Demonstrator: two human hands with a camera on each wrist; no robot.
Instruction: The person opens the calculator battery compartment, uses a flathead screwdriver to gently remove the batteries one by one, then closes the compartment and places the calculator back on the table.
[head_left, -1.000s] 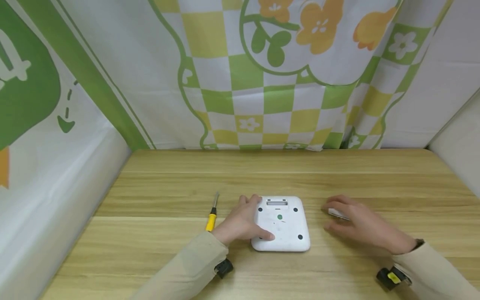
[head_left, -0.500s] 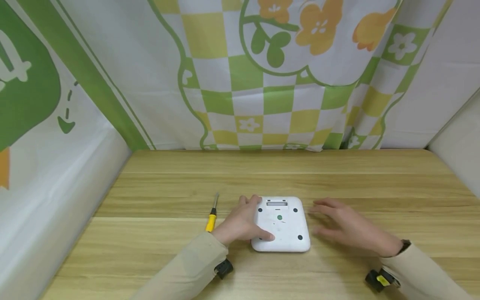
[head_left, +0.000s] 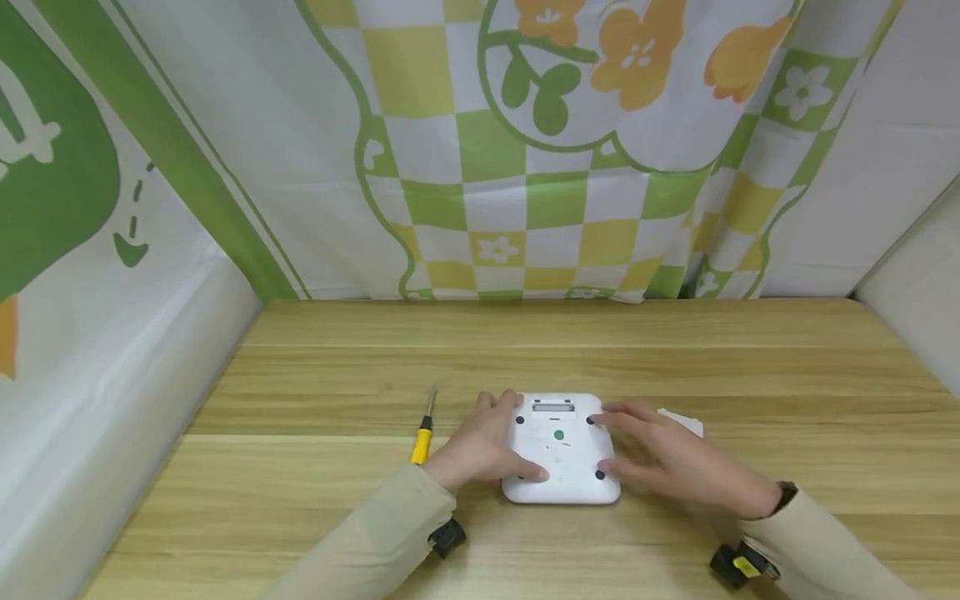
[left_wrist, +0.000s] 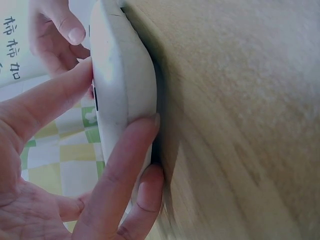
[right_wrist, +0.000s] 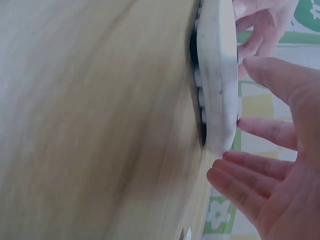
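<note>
A white calculator point(head_left: 564, 454) lies face down on the wooden table, its dark round feet and an uncovered battery slot showing on the back. Keys show along its underside in the right wrist view. My left hand point(head_left: 483, 446) grips its left side, thumb on the back and fingers along the edge point(left_wrist: 125, 85). At the right side, my right hand point(head_left: 663, 454) has its thumb and index fingertip over the back, the other fingers reaching out by the edge point(right_wrist: 217, 85). A small white cover point(head_left: 681, 422) lies just behind the right hand, partly hidden by it.
A screwdriver point(head_left: 423, 437) with a yellow and black handle lies left of the calculator, partly behind the left forearm. The wooden table point(head_left: 337, 500) ends at a patterned curtain point(head_left: 495, 200) at the back and white cloth point(head_left: 150, 358) on the left.
My right hand has let go of the small white cover, leaving it on the table, and moved left to the calculator's right side. My left hand has stayed put.
</note>
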